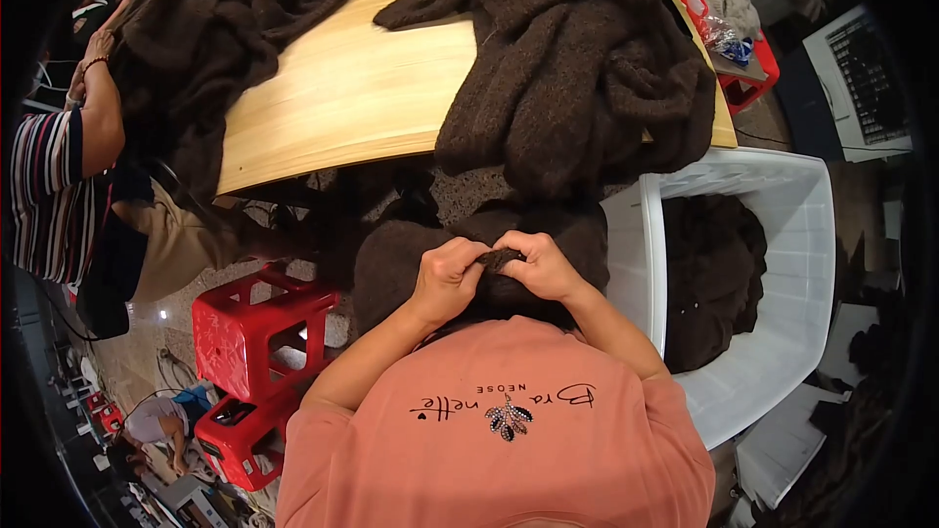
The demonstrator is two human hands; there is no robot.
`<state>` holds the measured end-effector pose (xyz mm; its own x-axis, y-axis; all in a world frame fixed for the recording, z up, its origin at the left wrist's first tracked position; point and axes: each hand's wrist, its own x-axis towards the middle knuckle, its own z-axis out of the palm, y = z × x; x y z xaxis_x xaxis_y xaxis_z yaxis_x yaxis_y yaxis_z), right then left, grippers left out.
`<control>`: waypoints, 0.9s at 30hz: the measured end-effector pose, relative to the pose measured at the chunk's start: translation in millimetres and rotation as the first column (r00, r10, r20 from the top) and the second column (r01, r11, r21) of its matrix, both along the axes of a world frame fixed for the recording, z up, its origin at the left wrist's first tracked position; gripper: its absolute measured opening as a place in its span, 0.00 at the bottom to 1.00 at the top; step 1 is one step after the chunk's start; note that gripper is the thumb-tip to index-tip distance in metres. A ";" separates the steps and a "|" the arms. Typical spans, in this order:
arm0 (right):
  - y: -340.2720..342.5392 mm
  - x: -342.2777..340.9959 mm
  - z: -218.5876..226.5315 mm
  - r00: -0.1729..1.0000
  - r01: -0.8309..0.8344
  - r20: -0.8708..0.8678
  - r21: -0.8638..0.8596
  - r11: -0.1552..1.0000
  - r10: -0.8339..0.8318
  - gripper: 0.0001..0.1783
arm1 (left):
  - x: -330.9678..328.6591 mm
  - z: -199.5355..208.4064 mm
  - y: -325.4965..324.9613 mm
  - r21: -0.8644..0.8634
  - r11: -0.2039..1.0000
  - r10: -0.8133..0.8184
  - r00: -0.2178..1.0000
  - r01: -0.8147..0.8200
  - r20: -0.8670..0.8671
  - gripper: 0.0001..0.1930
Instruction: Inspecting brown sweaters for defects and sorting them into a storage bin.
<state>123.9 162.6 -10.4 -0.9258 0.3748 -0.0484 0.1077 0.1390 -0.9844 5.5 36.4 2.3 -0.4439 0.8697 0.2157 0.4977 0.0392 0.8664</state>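
Left hand [448,276] and right hand [543,269] pinch and partly cover brown fabric [501,259], its extent indistinct against dark cloth [389,269].

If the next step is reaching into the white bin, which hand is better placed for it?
Probably the right hand: the white bin stands on that side, nearer to it than to the left hand. Both hands pinch the brown fabric, so the right would first have to let go.

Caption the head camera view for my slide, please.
Left hand and right hand pinching dark brown fabric before a wood-topped table, white bin of brown cloth at right.
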 end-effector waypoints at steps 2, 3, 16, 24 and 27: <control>-2.4 0.2 0.0 0.998 -0.031 0.055 -0.060 0.998 0.034 0.07 | 1.5 -1.9 -2.1 0.022 1.000 0.000 0.998 0.001 -0.063 0.10; -7.4 0.3 -0.4 0.999 0.024 0.041 0.050 0.998 -0.026 0.05 | 1.3 -2.1 -2.2 0.055 0.998 0.008 0.992 0.000 -0.129 0.12; -18.4 2.4 -1.3 0.949 0.298 -0.196 0.287 0.910 -0.249 0.03 | 12.7 -9.6 7.3 0.188 0.967 0.198 0.974 -0.174 -0.114 0.10; -13.5 -1.3 3.8 0.971 0.224 -0.147 0.290 0.931 -0.188 0.04 | 10.7 -3.4 0.9 0.244 0.967 0.148 0.936 -0.070 -0.318 0.11; -9.0 1.7 13.0 0.983 0.129 -0.156 0.215 0.968 -0.096 0.05 | 7.3 7.5 0.2 0.278 0.960 0.126 0.923 -0.022 -0.363 0.13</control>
